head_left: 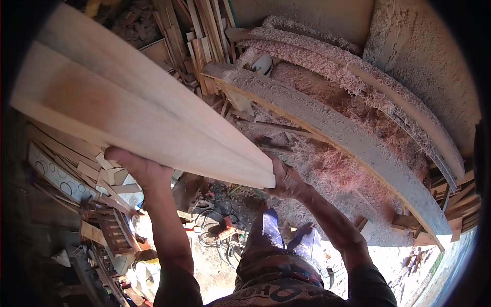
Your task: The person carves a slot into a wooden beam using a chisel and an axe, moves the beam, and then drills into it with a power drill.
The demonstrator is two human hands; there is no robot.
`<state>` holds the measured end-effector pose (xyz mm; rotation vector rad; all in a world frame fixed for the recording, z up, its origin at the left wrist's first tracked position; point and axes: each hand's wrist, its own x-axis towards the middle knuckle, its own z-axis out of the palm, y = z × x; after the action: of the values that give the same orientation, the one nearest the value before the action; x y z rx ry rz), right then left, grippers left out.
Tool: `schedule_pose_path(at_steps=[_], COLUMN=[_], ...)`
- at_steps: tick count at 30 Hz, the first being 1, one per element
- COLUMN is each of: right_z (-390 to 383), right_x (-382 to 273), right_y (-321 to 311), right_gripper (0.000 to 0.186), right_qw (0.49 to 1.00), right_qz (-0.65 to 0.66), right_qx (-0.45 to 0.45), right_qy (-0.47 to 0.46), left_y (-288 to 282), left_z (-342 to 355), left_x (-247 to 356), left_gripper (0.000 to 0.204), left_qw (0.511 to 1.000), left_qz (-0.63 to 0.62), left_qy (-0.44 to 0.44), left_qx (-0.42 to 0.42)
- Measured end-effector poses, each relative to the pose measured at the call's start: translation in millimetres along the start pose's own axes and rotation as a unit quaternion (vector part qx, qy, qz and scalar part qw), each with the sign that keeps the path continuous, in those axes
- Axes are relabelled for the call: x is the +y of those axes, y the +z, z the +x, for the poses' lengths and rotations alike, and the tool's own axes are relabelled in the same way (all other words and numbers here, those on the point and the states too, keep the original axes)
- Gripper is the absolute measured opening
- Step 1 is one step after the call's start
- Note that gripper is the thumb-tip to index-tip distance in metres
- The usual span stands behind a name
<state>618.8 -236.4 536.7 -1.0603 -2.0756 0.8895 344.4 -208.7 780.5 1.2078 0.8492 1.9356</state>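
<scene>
A long pale wooden board (169, 128) is raised before me, tilted from the upper left down toward the middle. It carries a reddish-brown patch near its far end, and a lengthwise line runs along its face. My left hand (143, 169) grips its lower edge; the thumb shows, while the other fingers are hidden behind the wood. My right hand (287, 179) is closed around the board's narrow-looking near end, with its fingers partly out of sight.
At right, a long dusty beam (327, 128) forms a bench, with pinkish wood shavings (337, 169) behind it and heaped along the back rail. Upright wood strips (204, 30) lean at the back. Tangled cables (220, 225) lie on the floor near my legs. Offcuts (110, 174) sit at left.
</scene>
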Motion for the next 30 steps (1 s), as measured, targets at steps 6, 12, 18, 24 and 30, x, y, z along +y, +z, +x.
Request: schedule_pose_path(at_steps=[6, 12, 18, 24, 30], right_z=[-17.3, -57.8, -68.5, -199.1, -268.9], right_x=[-5.8, -43.7, -118.0, -86.9, -76.0], right_y=[-65.5, -143.9, -189.1, -234.3, -220.5], right_gripper=[0.113, 0.076, 0.092, 0.109, 0.1], right_qw=[0.996, 0.938, 0.748, 0.671, 0.682], right_qz=[0.031, 0.182, 0.217, -0.567, -0.435], right_qx=[0.085, 0.291, 0.627, 0.469, 0.583], right_qy=[-0.011, 0.042, 0.03, -0.091, 0.069], left_y=[104.1, 194.5, 212.0, 115.9, 82.6], left_z=[-1.7, -37.3, -131.9, -337.9, -407.3], left_x=[-31.1, -25.7, -90.7, -320.7, -388.7], left_gripper=[0.092, 0.09, 0.1, 0.105, 0.099], left_qw=[0.988, 0.969, 0.94, 0.785, 0.568], left_qz=[0.053, 0.017, -0.175, 0.179, -0.121], left_qy=[-0.018, 0.083, -0.022, -0.593, -0.804], left_qx=[-0.141, -0.233, -0.29, 0.006, 0.131])
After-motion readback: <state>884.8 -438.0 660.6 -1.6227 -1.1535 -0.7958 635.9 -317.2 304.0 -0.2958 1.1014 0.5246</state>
